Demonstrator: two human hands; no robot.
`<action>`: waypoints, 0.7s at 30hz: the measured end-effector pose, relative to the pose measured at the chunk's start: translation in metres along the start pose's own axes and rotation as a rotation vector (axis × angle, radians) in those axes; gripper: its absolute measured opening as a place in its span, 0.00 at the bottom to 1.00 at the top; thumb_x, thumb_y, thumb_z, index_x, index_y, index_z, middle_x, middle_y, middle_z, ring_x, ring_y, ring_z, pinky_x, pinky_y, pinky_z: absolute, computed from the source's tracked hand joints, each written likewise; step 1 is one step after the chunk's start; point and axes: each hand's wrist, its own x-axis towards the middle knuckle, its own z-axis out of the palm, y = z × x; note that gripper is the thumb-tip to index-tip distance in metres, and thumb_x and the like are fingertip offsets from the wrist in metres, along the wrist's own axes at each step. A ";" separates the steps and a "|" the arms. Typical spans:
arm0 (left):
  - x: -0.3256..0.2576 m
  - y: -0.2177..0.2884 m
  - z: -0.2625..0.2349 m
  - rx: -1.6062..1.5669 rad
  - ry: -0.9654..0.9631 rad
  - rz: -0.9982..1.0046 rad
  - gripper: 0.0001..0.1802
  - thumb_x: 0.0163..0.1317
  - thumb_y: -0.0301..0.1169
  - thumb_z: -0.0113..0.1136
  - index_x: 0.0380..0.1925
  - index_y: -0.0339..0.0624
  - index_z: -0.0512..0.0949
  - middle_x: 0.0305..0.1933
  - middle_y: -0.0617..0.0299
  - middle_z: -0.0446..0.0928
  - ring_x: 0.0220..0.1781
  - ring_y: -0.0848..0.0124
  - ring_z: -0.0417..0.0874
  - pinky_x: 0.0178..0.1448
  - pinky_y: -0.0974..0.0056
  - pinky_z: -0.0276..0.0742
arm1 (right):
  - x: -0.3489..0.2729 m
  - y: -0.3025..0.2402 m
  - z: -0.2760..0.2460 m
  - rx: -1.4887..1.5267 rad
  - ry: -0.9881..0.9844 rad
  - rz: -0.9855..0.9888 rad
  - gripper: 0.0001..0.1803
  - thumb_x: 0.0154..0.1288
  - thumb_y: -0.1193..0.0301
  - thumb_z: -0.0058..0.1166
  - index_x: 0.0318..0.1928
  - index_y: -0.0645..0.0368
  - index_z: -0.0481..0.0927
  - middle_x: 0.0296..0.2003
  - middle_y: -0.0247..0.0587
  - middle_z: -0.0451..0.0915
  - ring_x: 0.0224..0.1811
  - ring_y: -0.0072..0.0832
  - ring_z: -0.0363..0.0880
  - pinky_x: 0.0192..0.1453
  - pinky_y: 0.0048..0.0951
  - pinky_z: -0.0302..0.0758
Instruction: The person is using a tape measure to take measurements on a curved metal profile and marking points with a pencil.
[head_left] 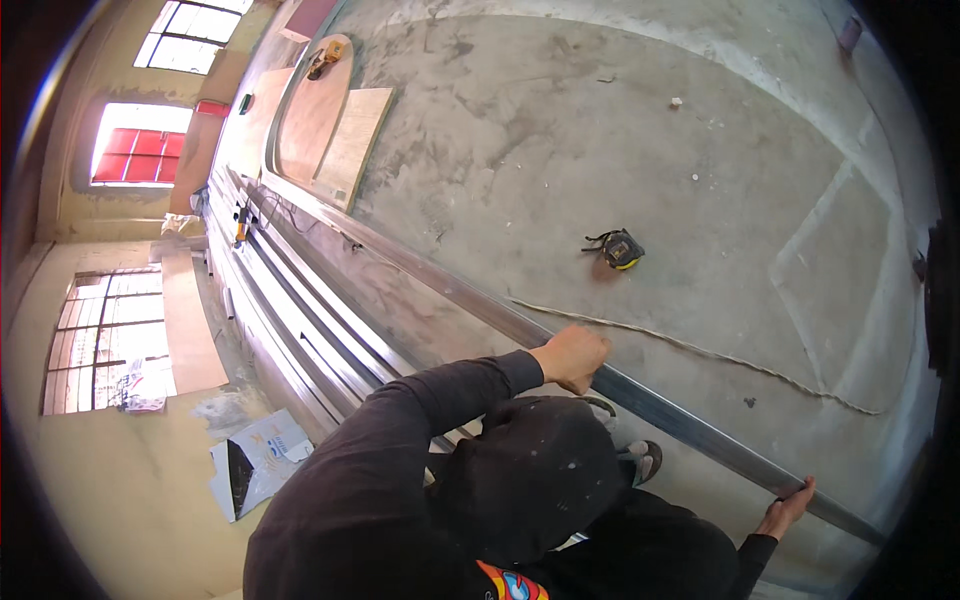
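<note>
Right hand [787, 507], lower right, grips the end of the long metal rail [690, 425]; left hand [573, 357], centre frame, is clenched on it. Keep both grips level, I'd judge. Beyond lie rope [700, 350] and tape measure [620, 250].

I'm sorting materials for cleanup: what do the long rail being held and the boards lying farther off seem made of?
The long rail, gripped by the left hand and right hand, looks like thin galvanised steel: grey, dully reflective, sharply folded edges. The boards look like plywood: tan, matt, faint grain, one cut oval.
</note>
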 end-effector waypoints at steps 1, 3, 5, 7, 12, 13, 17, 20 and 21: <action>-0.006 0.003 -0.006 0.009 0.009 0.005 0.21 0.37 0.32 0.70 0.33 0.35 0.77 0.35 0.46 0.82 0.41 0.45 0.85 0.45 0.45 0.80 | -0.009 -0.006 -0.002 0.010 0.009 0.031 0.24 0.63 0.56 0.65 0.52 0.59 0.80 0.51 0.36 0.78 0.53 0.34 0.76 0.61 0.40 0.74; -0.017 0.009 -0.021 -0.077 0.017 0.011 0.21 0.38 0.32 0.69 0.33 0.34 0.77 0.31 0.43 0.81 0.36 0.41 0.85 0.42 0.42 0.80 | -0.027 -0.023 -0.007 -0.002 -0.002 0.025 0.26 0.62 0.56 0.65 0.53 0.61 0.80 0.52 0.38 0.78 0.52 0.35 0.78 0.59 0.42 0.76; -0.027 0.019 -0.037 -0.057 -0.014 0.007 0.20 0.39 0.33 0.69 0.33 0.34 0.76 0.30 0.43 0.81 0.37 0.41 0.85 0.43 0.43 0.80 | -0.046 -0.047 -0.013 -0.027 0.013 0.051 0.26 0.62 0.56 0.66 0.53 0.62 0.80 0.52 0.39 0.78 0.51 0.35 0.78 0.58 0.42 0.76; -0.039 0.031 -0.055 -0.052 -0.054 0.001 0.20 0.40 0.33 0.69 0.33 0.34 0.76 0.30 0.43 0.81 0.37 0.41 0.85 0.43 0.43 0.80 | -0.066 -0.074 -0.022 -0.034 0.063 0.055 0.19 0.57 0.60 0.69 0.43 0.58 0.80 0.41 0.31 0.77 0.42 0.27 0.78 0.51 0.34 0.78; -0.076 0.059 -0.107 -0.024 -0.097 0.028 0.20 0.39 0.33 0.69 0.35 0.37 0.78 0.30 0.44 0.82 0.37 0.43 0.85 0.43 0.44 0.81 | -0.121 -0.133 -0.057 -0.095 0.103 -0.004 0.18 0.57 0.59 0.69 0.38 0.60 0.82 0.38 0.33 0.79 0.39 0.27 0.78 0.46 0.34 0.78; -0.089 0.065 -0.118 0.004 -0.048 0.059 0.19 0.39 0.33 0.70 0.33 0.39 0.79 0.29 0.45 0.82 0.37 0.45 0.86 0.41 0.45 0.81 | -0.130 -0.146 -0.056 -0.173 0.118 -0.026 0.18 0.57 0.58 0.70 0.37 0.61 0.83 0.39 0.34 0.80 0.39 0.28 0.79 0.46 0.35 0.78; -0.113 0.091 -0.155 0.044 -0.134 0.051 0.18 0.37 0.34 0.71 0.31 0.42 0.81 0.27 0.47 0.83 0.36 0.47 0.86 0.39 0.45 0.80 | -0.170 -0.196 -0.074 -0.220 0.239 -0.066 0.28 0.54 0.54 0.70 0.42 0.69 0.85 0.43 0.40 0.82 0.41 0.31 0.80 0.49 0.39 0.79; -0.119 0.110 -0.176 0.047 -0.203 0.082 0.17 0.33 0.33 0.71 0.29 0.45 0.83 0.28 0.49 0.83 0.36 0.47 0.87 0.37 0.45 0.81 | -0.193 -0.232 -0.096 -0.137 0.175 -0.050 0.27 0.54 0.55 0.70 0.41 0.70 0.84 0.42 0.40 0.82 0.40 0.30 0.79 0.49 0.40 0.78; -0.125 0.120 -0.179 0.039 -0.247 0.093 0.17 0.32 0.33 0.71 0.29 0.45 0.83 0.28 0.50 0.84 0.36 0.48 0.87 0.37 0.45 0.81 | -0.196 -0.242 -0.103 -0.259 0.236 -0.083 0.26 0.55 0.55 0.69 0.40 0.68 0.84 0.43 0.39 0.82 0.40 0.30 0.79 0.48 0.38 0.77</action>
